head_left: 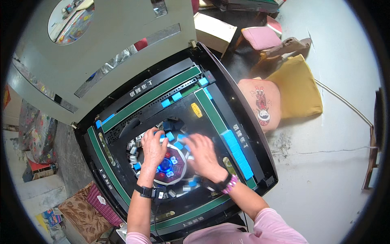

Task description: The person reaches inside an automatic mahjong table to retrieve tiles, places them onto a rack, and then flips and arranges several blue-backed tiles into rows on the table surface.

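Note:
An automatic mahjong table [221, 152] has its inner works exposed. Loose blue-and-white mahjong tiles [133, 149] lie jumbled in a ring around the white-rimmed control panel [185, 171], whose middle glows blue. My left hand [153, 148] is at the panel's far left edge, fingers curled and thumb closed around a mahjong tile [161, 136]. On the panel's right side my right hand [202, 152] is smeared by motion, its fingertips by a blue tile [182, 137]. Whether it grips that tile is unclear. A row of blue tiles [237, 154] lines the right side.
The raised tabletop panel [122, 36], with a round hole and slots, leans at the far left. A yellow-backed chair [298, 87] with a pink seat stands at right. A brown patterned cushion [83, 211] lies at lower left. A cable [155, 215] hangs from my left wrist.

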Demonstrator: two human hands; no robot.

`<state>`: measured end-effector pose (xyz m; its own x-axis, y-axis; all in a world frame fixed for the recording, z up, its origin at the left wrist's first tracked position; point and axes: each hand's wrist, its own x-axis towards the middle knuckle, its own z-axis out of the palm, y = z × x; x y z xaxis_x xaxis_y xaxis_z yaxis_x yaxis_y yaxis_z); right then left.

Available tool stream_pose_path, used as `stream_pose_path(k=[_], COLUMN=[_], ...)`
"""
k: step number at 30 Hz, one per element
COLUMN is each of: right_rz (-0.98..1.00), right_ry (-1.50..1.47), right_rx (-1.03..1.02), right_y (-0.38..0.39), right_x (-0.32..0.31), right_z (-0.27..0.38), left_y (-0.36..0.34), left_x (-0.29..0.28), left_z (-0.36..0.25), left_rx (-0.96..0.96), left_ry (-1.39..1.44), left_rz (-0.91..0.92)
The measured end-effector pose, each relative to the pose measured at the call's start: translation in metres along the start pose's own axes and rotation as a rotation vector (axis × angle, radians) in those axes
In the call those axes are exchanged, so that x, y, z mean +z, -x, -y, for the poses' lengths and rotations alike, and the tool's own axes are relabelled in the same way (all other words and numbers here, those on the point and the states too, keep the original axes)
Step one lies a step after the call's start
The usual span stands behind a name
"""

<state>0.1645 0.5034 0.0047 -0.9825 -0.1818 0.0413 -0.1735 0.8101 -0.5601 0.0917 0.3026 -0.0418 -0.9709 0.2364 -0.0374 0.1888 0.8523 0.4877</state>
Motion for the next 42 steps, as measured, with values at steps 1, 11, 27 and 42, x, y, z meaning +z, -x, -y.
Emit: stream_pose_path(k=[1,11,27,42], right_rz=[-0.030,-0.139,-0.010,0.341], right_ry=[-0.018,0.070,0.054,-0.253], right_rx=[0.077,0.691,0.174,0.115], right_y=[0.020,0.181,0.060,0.184], right_x=[-0.016,-0.042,0.024,0.029], right_z=[0.001,-0.065,-0.024,0.026], left_y=[-0.004,-0.020,0.050,0.401], left_x=[0.000,0.100,0.018,-0.039], left_z=[-0.013,-0.198,-0.049,0.003], left_rx=[0.090,0.559,0.075,-0.427], left_ry=[0.035,0.028,0.115,0.394], left_rz=[-0.032,0.310,-0.016,-0.087])
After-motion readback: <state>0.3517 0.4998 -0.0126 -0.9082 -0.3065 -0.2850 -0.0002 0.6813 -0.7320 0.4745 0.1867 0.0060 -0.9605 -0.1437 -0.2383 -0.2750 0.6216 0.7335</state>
